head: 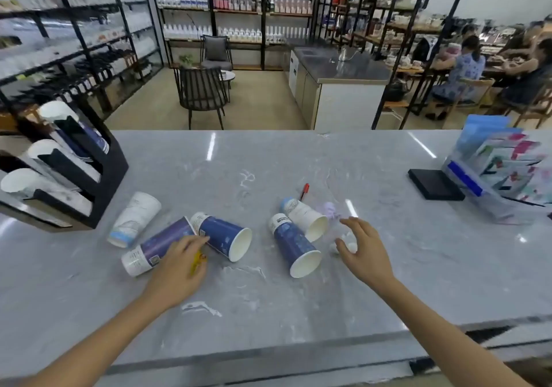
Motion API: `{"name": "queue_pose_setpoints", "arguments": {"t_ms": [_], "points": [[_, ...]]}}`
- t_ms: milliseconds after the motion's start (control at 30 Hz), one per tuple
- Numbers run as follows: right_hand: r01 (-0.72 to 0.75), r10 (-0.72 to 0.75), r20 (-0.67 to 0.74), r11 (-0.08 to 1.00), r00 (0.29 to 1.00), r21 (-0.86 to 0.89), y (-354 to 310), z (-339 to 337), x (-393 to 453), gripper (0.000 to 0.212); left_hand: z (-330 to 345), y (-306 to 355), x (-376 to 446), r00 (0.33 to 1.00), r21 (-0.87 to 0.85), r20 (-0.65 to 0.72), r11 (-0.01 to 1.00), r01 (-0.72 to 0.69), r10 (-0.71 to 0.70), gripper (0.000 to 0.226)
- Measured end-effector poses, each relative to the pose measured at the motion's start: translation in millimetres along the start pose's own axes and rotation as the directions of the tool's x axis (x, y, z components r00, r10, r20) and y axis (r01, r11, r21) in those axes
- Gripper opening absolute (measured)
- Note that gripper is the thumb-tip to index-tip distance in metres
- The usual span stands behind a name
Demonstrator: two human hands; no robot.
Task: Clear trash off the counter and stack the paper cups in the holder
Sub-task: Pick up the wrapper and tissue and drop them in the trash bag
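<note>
Several paper cups lie on their sides on the marble counter (298, 312): a white one (134, 218), two blue ones (161, 245) (227, 237) at left, and a blue one (294, 246) and a white one (306, 216) at centre. My left hand (176, 267) rests over a yellow wrapper (198, 259), fingers touching the blue cups; the grip is hidden. My right hand (361, 249) hovers open, its curved fingers around a white crumpled paper (350, 245). A purple crumpled scrap (330, 210) lies beyond it. The black cup holder (110, 174) stands at far left with cup stacks in its slots.
A red pen (304, 191) lies behind the centre cups. At right are a black box (434, 185) and a clear stand of leaflets (504, 174). Beyond the counter are chairs, shelves of bottles and seated people. The counter's front edge runs near me.
</note>
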State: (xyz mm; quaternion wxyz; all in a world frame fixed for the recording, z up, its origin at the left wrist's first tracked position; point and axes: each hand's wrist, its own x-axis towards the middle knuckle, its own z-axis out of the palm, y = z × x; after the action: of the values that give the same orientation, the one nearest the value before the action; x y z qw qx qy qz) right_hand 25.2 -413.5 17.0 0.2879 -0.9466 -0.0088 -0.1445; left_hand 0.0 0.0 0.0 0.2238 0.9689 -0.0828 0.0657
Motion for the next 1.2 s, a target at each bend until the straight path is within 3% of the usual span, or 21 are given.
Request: {"name": "queue_pose_setpoints", "arguments": {"t_ms": [133, 233, 467, 800, 1033, 1200], "points": [[-0.085, 0.089, 0.177, 0.996, 0.980, -0.028, 23.6, 13.9, 8.1, 0.056, 19.8, 5.4, -4.1, 0.995, 0.028, 0.010, 0.995, 0.099, -0.099, 0.058], [-0.065, 0.080, 0.220, 0.995, 0.972, -0.073, 42.5, 30.8, 15.1, 0.059, 33.5, 5.7, -1.1, 0.982, 0.029, -0.028, 0.981, 0.190, -0.189, 0.055], [-0.049, 0.077, 0.179, 0.987, 0.981, -0.156, 62.3, 58.6, 13.4, 0.048, 47.7, 0.9, 4.7, 0.944, -0.017, 0.005, 0.944, 0.329, -0.329, 0.058], [0.011, -0.011, 0.109, 1.000, 0.994, -0.003, 79.3, 71.3, 6.7, 0.019, 51.6, -5.3, 4.5, 0.902, -0.065, -0.039, 0.902, 0.427, -0.430, 0.055], [0.045, -0.054, 0.104, 0.995, 0.993, 0.083, 73.6, 67.2, -1.5, 0.026, 34.3, -12.3, 9.3, 0.830, -0.107, 0.078, 0.823, 0.558, -0.553, 0.077], [0.065, -0.080, 0.098, 0.986, 0.992, 0.150, 66.0, 59.5, -10.0, 0.039, 21.4, -6.3, -3.7, 0.823, -0.117, 0.120, 0.815, 0.568, -0.556, 0.081]]}}
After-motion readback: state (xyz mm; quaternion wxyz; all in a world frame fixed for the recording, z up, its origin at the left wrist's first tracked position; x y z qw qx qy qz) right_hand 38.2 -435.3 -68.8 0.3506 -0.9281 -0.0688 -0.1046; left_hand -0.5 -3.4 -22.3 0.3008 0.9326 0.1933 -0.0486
